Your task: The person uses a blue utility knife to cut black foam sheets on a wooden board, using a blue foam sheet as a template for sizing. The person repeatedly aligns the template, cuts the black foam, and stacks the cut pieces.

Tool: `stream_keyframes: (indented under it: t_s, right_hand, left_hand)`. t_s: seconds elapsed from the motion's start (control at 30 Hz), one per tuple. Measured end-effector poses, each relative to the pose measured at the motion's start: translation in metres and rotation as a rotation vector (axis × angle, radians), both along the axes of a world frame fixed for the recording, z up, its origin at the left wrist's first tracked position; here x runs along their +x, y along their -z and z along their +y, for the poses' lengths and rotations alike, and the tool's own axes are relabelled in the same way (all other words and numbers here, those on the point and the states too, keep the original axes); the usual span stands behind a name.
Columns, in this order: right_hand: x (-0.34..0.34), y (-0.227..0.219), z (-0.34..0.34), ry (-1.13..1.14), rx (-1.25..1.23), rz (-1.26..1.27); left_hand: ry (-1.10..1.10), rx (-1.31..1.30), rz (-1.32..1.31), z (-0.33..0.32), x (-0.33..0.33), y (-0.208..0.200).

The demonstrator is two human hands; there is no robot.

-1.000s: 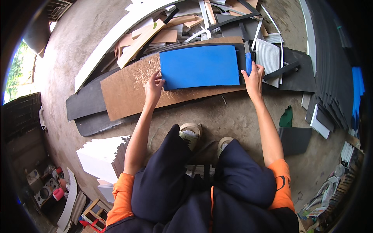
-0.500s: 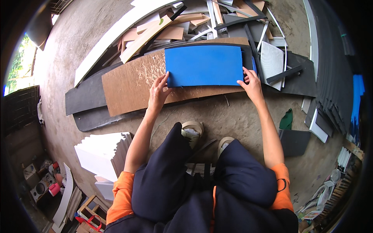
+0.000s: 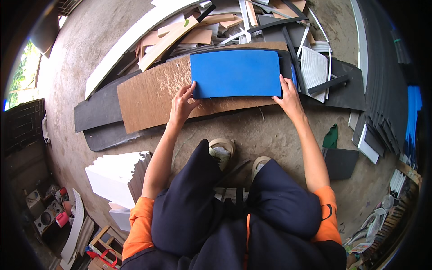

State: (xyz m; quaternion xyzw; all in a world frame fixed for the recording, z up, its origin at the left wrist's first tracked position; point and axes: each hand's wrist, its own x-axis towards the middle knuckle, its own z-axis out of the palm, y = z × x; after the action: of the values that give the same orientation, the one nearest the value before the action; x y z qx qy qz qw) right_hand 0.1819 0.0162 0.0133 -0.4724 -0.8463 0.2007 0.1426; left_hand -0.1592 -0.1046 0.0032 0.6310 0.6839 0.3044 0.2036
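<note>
Held one blue sheet (image 3: 236, 73) flat upon one brown board (image 3: 155, 94), at twelve o'clock from the knees. Left hand (image 3: 182, 102) pinched the sheet's lower left corner, fingers spread over its edge. Right hand (image 3: 288, 96) clasped the lower right corner, fingers curled around the side. Two shoes (image 3: 222, 150) planted on a bare concrete floor (image 3: 288, 135). One stack of white foam slabs (image 3: 118, 175) at eight o'clock; scattered offcuts (image 3: 216, 22) heaped beyond the board; dark panels (image 3: 382, 90) stacked at three o'clock.
</note>
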Motion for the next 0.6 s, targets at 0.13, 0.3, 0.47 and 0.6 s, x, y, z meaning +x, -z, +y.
stream_keyframes:
  t_s: [0.13,0.3,0.47,0.6]
  right_hand:
    - [0.004,0.004,0.002,-0.013,0.062,-0.001]
    - [0.0,-0.015,0.008,0.031,-0.231,0.045]
    - [0.006,-0.006,0.008,0.058,-0.192,0.072]
    - [0.004,-0.002,0.009,0.025,-0.139,0.043]
  left_hand:
    - [0.013,0.009,0.041,0.002,0.001,0.001]
    - [0.022,0.028,0.119,-0.003,-0.001,0.004]
    - [0.033,0.035,0.174,-0.002,0.004,0.003]
    - [0.01,0.009,0.201,-0.003,0.006,0.001]
